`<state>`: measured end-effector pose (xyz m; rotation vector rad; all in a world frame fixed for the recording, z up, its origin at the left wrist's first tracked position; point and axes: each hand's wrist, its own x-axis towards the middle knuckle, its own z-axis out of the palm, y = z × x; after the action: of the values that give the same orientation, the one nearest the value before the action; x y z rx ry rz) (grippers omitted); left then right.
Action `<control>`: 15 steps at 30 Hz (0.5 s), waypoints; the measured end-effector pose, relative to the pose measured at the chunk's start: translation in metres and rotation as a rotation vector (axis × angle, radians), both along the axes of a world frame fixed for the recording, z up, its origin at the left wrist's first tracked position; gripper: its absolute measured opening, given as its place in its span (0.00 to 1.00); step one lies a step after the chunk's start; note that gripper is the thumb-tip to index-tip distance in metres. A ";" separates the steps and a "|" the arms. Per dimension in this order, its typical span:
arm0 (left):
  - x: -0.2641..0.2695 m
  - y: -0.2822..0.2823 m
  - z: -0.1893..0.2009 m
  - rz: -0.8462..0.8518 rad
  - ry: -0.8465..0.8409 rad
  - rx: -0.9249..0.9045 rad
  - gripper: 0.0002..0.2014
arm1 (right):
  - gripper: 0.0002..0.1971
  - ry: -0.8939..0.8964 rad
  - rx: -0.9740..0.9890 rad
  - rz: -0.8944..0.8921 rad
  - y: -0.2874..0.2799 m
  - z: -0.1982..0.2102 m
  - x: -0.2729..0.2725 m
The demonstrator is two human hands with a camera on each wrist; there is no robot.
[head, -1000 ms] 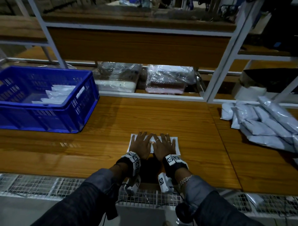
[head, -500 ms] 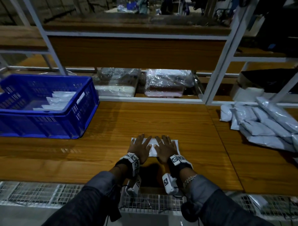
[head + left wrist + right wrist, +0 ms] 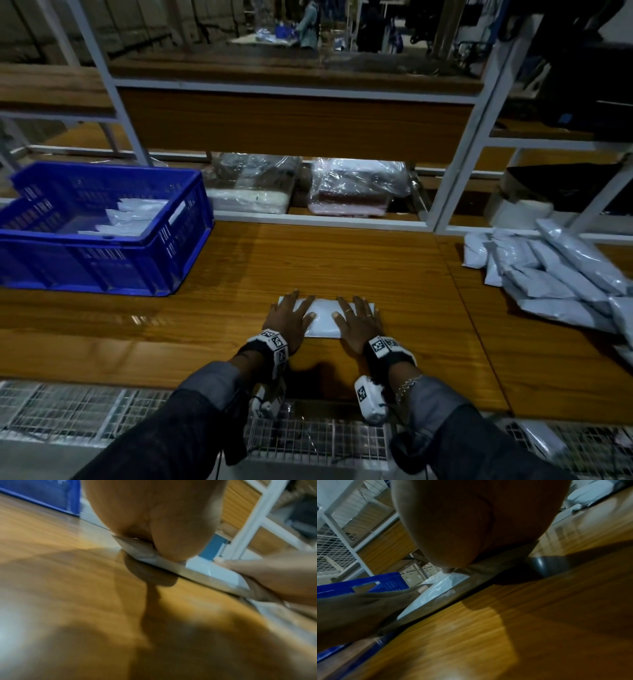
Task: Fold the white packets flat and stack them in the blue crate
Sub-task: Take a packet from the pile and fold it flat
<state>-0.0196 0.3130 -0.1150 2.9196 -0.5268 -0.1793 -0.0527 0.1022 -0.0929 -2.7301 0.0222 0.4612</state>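
A: From the head view?
B: Both palms lie flat, fingers spread, on one flat white plastic packet [image 3: 322, 318] on the wooden counter [image 3: 342, 260]: left hand [image 3: 287, 320] at its left end, right hand [image 3: 356, 322] at its right. The blue slatted plastic crate [image 3: 178, 246] already holds a few packets; a heap of unfolded grey-white packets [image 3: 555, 274] waits far right. So it's early.
A: The wrist views?
B: Blurred; each shows a palm heel pressing the packet's edge.
A: Any writing?
B: None readable.
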 end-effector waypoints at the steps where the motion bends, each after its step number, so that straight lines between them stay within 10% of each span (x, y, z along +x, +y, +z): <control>1: 0.001 0.004 0.002 -0.020 0.004 -0.020 0.29 | 0.30 0.001 0.016 0.028 -0.002 0.002 -0.001; 12: 0.015 0.045 0.003 -0.267 0.256 -0.252 0.58 | 0.47 0.022 -0.045 0.296 -0.024 0.013 0.004; 15: 0.018 0.041 0.029 -0.250 0.249 -0.213 0.44 | 0.41 0.050 -0.041 0.290 -0.024 0.025 0.011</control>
<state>-0.0015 0.3536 -0.0864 2.5706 -0.8107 -0.4791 -0.0417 0.0780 -0.0675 -2.7720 -0.3596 0.6141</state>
